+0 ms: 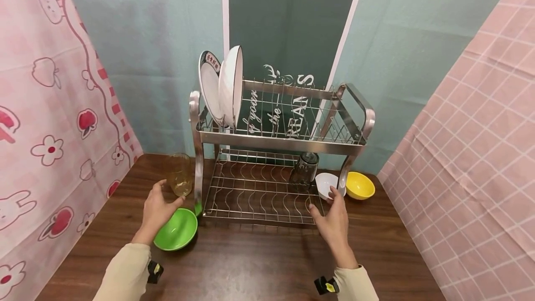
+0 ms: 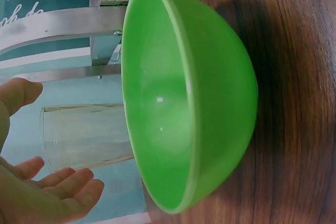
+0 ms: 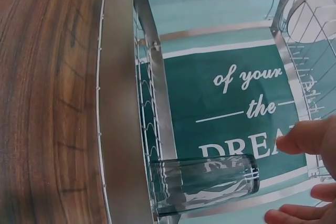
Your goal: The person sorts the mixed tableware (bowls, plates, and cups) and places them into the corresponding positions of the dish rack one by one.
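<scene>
My left hand (image 1: 156, 208) hovers over the green bowl (image 1: 176, 232), fingers apart, close to an amber drinking glass (image 1: 180, 175). In the left wrist view its fingers (image 2: 79, 190) spread before the glass and hold nothing. My right hand (image 1: 336, 224) is at the front right of the steel dish rack (image 1: 276, 140), thumb and fingers parted. Just beyond it is a small white bowl (image 1: 326, 183), partly hidden by the fingers and rack leg. A dark glass (image 3: 210, 182) stands upside down on the lower tier, apart from the right hand.
Upright in the upper tier's left end are a rimmed plate (image 1: 207, 85) and a deeper white dish (image 1: 227, 89). A yellow bowl (image 1: 360, 186) sits right of the rack on the wooden table (image 1: 251, 264). Fabric curtains (image 1: 150, 59) enclose the back and sides.
</scene>
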Motion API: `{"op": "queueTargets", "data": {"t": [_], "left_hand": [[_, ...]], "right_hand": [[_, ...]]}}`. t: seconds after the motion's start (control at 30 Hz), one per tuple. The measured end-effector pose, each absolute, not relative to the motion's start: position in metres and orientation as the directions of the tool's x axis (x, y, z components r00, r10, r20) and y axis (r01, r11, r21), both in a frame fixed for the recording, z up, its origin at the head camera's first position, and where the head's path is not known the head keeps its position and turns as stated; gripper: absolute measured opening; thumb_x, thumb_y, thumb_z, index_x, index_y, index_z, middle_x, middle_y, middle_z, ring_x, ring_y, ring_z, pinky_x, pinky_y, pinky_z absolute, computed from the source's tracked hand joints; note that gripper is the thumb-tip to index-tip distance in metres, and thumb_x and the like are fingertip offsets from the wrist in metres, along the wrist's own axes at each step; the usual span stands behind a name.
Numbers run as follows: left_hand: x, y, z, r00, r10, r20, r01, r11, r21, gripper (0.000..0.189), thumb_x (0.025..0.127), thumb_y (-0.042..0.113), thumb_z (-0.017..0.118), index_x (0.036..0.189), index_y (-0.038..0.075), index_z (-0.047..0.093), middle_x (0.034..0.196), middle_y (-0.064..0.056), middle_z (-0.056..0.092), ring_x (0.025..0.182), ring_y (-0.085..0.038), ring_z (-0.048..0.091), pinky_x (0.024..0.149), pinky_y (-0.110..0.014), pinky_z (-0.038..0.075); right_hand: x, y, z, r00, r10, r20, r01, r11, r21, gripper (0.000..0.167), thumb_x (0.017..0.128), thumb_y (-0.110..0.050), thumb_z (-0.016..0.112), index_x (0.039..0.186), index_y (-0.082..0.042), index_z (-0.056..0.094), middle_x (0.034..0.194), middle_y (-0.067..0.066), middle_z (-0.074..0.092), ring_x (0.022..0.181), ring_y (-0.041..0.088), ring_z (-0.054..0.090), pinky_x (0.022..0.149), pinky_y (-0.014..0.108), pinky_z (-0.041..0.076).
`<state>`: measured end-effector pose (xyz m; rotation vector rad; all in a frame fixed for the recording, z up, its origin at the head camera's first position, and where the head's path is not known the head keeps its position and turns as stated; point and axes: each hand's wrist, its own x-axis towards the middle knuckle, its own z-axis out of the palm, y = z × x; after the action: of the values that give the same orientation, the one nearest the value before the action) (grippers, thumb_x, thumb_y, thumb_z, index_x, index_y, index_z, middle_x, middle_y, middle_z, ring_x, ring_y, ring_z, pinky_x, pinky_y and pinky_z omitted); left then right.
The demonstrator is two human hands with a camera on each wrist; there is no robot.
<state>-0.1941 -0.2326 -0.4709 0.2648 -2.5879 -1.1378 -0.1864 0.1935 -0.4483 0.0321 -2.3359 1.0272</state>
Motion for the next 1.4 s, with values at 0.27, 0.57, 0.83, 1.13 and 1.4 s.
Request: {"op": "queueTargets", "data": {"t": [0.27, 0.57, 0.83, 1.13, 1.4], "left_hand": [[-0.201, -0.231, -0.467, -0.918, -0.389, 0.073, -0.136, 0.482, 0.866, 0.08, 0.081, 0.024, 0.07, 0.141, -0.003, 0.023, 0.13, -0.031, 0.04, 0.112, -0.044, 0.044, 0.088, -0.054, 0.036], [-0.212, -0.233, -0.464, -0.903, -0.43, 0.006, -0.174, 0.377, 0.91, 0.08, 0.083, 0.022, 0.069, 0.143, 0.001, 0.021, 0.135, -0.029, 0.036, 0.118, -0.041, 0.041, 0.092, -0.052, 0.035], [-0.219, -0.234, -0.465, -0.886, -0.464, 0.002, -0.158, 0.305, 0.939, 0.081, 0.083, 0.024, 0.07, 0.143, 0.001, 0.021, 0.136, -0.027, 0.035, 0.12, -0.041, 0.04, 0.092, -0.051, 0.036], [-0.23, -0.238, -0.471, -0.888, -0.46, -0.009, -0.142, 0.256, 0.956, 0.086, 0.081, 0.028, 0.071, 0.145, 0.004, 0.018, 0.14, -0.025, 0.032, 0.123, -0.041, 0.038, 0.094, -0.051, 0.035], [-0.236, -0.237, -0.472, -0.875, -0.483, -0.006, -0.14, 0.241, 0.961, 0.09, 0.079, 0.029, 0.074, 0.144, 0.005, 0.017, 0.14, -0.024, 0.031, 0.123, -0.04, 0.036, 0.096, -0.051, 0.033]], "right_hand": [[-0.189, 0.203, -0.457, -0.678, 0.257, 0.689, -0.302, 0.757, -0.58, 0.064, 0.065, 0.001, 0.078, 0.121, 0.006, 0.047, 0.103, 0.023, 0.052, 0.089, 0.036, 0.053, 0.072, 0.046, 0.04], [-0.194, 0.211, -0.46, -0.664, 0.299, 0.685, -0.28, 0.75, -0.599, 0.062, 0.065, 0.003, 0.078, 0.119, 0.005, 0.048, 0.102, 0.025, 0.047, 0.094, 0.037, 0.047, 0.073, 0.046, 0.038], [-0.199, 0.214, -0.468, -0.709, 0.356, 0.609, -0.251, 0.68, -0.689, 0.063, 0.066, 0.007, 0.076, 0.12, 0.009, 0.044, 0.113, 0.029, 0.045, 0.105, 0.042, 0.043, 0.088, 0.05, 0.033], [-0.207, 0.221, -0.478, -0.74, 0.425, 0.521, -0.183, 0.618, -0.765, 0.05, 0.076, 0.014, 0.061, 0.121, 0.004, 0.042, 0.102, 0.026, 0.059, 0.09, 0.036, 0.058, 0.072, 0.025, 0.043], [-0.204, 0.225, -0.484, -0.761, 0.4, 0.512, -0.197, 0.609, -0.769, 0.045, 0.079, 0.014, 0.061, 0.12, 0.007, 0.044, 0.101, 0.028, 0.06, 0.087, 0.037, 0.06, 0.069, 0.005, 0.034]]}}
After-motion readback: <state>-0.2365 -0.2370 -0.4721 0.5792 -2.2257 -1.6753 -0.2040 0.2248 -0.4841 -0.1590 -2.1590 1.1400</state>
